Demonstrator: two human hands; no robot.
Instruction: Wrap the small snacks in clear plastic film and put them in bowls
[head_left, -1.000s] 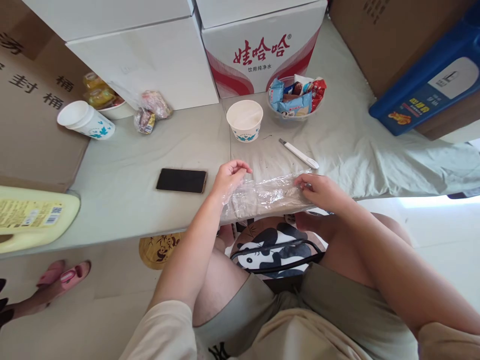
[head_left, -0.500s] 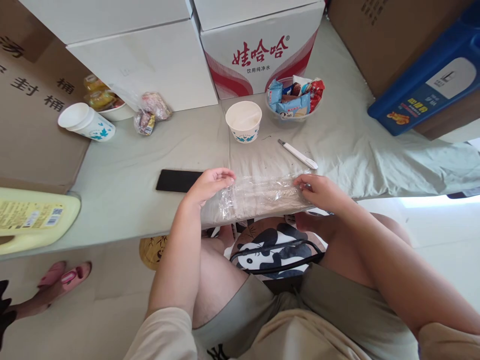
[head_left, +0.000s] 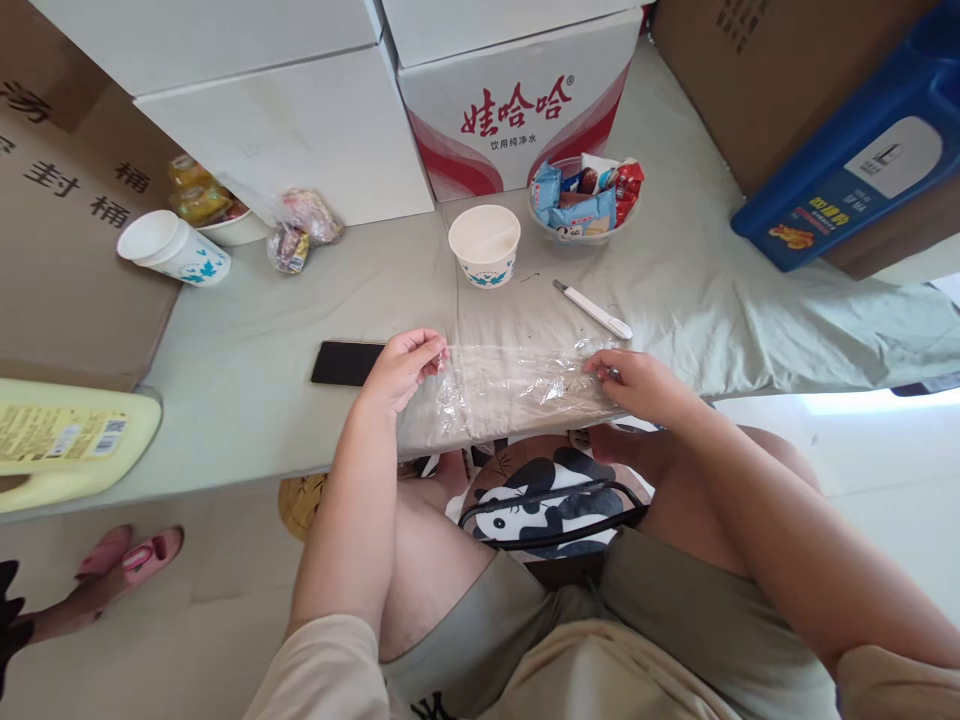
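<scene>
A crinkled sheet of clear plastic film (head_left: 510, 385) lies stretched along the front edge of the cloth-covered table. At its left end, my left hand (head_left: 411, 365) pinches the film between thumb and fingers. My right hand (head_left: 634, 380) has its fingers curled on the right end, closed on the film there. Just behind my left hand is a black phone (head_left: 341, 364), partly covered by it. A white utility knife (head_left: 592, 310) rests beyond my right hand, and a paper bowl (head_left: 485, 247) stands farther back.
A clear bowl of wrapped snacks (head_left: 585, 200) stands before white cartons (head_left: 517, 130). Paper cups (head_left: 176, 248) and a bagged snack (head_left: 304, 225) are at left. A yellow jug (head_left: 82, 440) and a blue jug (head_left: 847, 170) flank the table. Another person's slippers (head_left: 150, 555) show below.
My left hand has moved slightly left and closed its fingers on the film's edge, drawing the film out. My right hand stays nearly in place.
</scene>
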